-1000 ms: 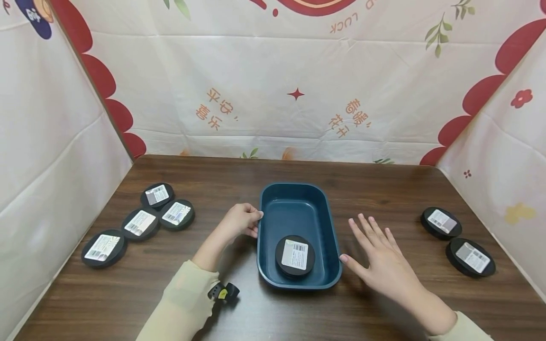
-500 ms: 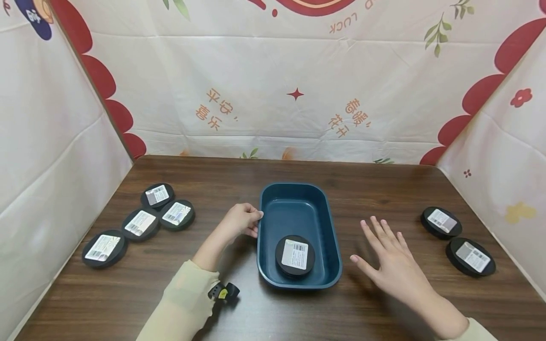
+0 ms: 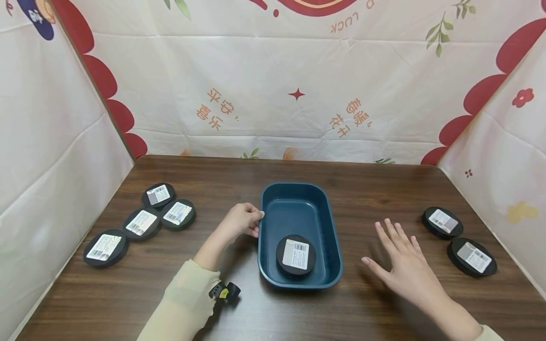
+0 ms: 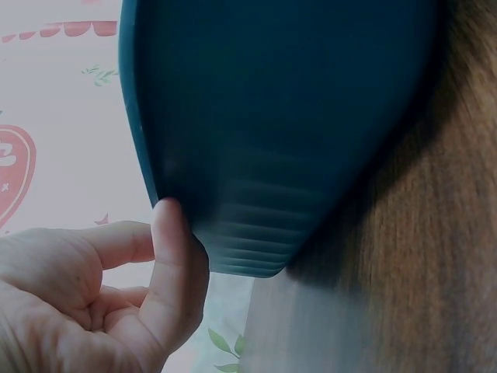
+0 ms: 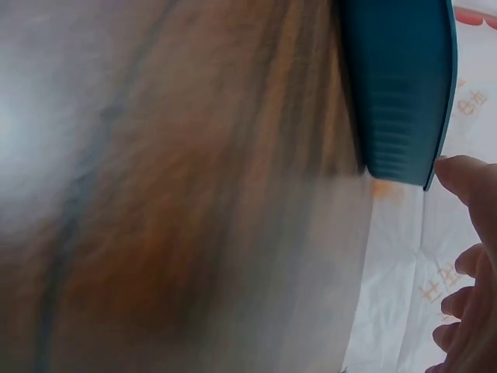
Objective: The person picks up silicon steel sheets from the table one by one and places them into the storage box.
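Observation:
A dark blue rectangular tray [image 3: 264, 277] with rounded corners sits mid-table. One black round disc [image 3: 296, 256] with a white barcode label lies inside, toward the near end. My left hand [image 3: 241, 220] pinches the tray's left rim; in the left wrist view the thumb [image 4: 172, 249] lies at the rim's edge. To the right of the tray, my right hand [image 3: 405, 267] is held palm down over the table, fingers spread and holding nothing. Nearest on its other side are two labelled black discs [image 3: 471, 257].
Several more labelled black discs [image 3: 142, 224] lie in a cluster on the left of the brown wooden table [image 3: 362, 189]. A printed white cloth [image 3: 273, 71] rises behind the table and along both sides. My left wrist wears a black band [image 3: 224, 291].
My right hand has moved right, away from the tray's right rim, with its fingers still spread. The left hand, tray and discs have kept their places.

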The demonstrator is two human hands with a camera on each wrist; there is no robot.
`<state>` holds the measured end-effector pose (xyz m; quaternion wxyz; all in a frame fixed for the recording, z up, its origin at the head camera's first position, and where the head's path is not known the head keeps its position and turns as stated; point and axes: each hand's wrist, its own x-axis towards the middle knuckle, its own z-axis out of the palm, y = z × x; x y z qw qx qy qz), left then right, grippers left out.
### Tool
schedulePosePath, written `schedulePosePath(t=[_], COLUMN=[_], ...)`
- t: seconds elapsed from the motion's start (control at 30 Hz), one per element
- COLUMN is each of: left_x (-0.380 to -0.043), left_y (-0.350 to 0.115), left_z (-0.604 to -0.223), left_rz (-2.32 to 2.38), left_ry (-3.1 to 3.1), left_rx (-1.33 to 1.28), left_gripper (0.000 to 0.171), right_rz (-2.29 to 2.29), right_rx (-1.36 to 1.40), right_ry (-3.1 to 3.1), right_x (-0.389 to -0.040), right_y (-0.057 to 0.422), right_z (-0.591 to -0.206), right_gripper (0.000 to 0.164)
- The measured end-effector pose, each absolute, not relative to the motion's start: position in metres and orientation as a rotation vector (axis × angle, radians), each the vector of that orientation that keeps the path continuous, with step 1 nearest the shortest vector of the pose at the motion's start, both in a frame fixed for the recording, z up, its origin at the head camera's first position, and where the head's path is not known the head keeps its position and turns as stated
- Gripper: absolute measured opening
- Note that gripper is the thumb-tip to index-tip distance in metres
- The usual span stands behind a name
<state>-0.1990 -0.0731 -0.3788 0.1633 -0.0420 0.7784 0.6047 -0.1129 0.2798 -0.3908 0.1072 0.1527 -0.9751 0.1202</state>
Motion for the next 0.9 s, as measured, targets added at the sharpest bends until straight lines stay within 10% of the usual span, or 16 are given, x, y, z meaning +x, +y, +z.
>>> schedulePosePath(t=[0.9], left_x=[-0.199], left_y=[-0.074], left_z=[-0.379], left_rz=[1.739], left_ry=[2.208], left_rx=[-0.135], left_gripper=[0.015], right_rz=[0.383], right_rx=[0.255], right_ry=[-2.872], right_x=[-0.113], right_y=[0.343], right_z=[-0.400], right_gripper=[0.088])
